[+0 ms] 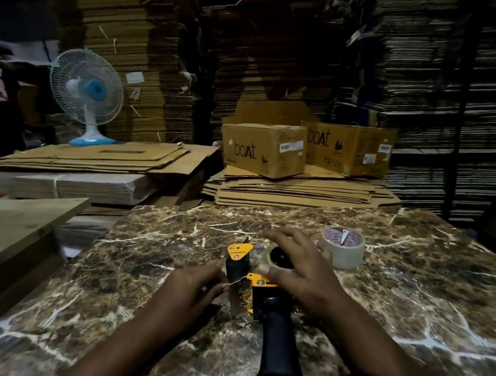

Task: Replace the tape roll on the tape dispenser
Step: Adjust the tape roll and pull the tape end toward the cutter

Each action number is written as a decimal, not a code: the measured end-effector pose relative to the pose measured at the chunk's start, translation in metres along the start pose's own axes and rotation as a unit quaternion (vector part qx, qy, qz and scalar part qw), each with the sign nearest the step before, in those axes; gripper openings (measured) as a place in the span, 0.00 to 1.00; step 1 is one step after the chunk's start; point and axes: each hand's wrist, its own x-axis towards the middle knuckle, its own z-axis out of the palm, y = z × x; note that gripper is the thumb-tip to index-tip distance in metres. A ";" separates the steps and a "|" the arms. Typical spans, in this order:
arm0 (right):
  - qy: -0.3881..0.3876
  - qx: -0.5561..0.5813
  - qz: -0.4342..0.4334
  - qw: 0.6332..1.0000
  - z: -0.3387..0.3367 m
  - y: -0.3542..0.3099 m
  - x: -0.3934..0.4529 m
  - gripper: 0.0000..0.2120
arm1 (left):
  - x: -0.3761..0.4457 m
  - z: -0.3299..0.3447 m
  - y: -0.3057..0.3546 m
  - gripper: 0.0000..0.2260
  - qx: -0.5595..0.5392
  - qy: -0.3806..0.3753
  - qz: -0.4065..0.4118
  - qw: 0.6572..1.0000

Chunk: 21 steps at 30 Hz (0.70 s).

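Hands are meeting mid-bench over the tape dispenser point(258, 295), which is lying with its black handle toward the near edge. The left hand point(187, 293) is pinching its metal blade plate; the right hand point(296, 268), fingers spread, is cupping the nearly empty roll point(275, 258). A fresh tape roll point(343, 249) is standing toward the far right edge.

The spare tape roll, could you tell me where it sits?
In the head view, the spare tape roll stands on the marble table, just beyond the right hand.
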 end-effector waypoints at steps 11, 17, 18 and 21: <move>-0.044 -0.132 -0.037 0.990 0.004 -0.006 0.001 0.38 | -0.005 -0.004 0.000 0.06 -0.095 -0.009 -0.025 0.995; -0.041 -0.105 -0.033 0.993 0.004 -0.006 -0.001 0.38 | -0.006 -0.005 0.001 0.10 -0.128 0.006 -0.077 0.989; -0.042 -0.101 -0.033 0.993 0.004 -0.006 -0.001 0.38 | -0.006 -0.006 0.001 0.09 -0.136 0.003 -0.079 0.988; -0.040 -0.100 -0.036 0.993 0.005 -0.006 -0.002 0.38 | -0.004 -0.007 -0.004 0.10 -0.069 -0.019 -0.028 0.997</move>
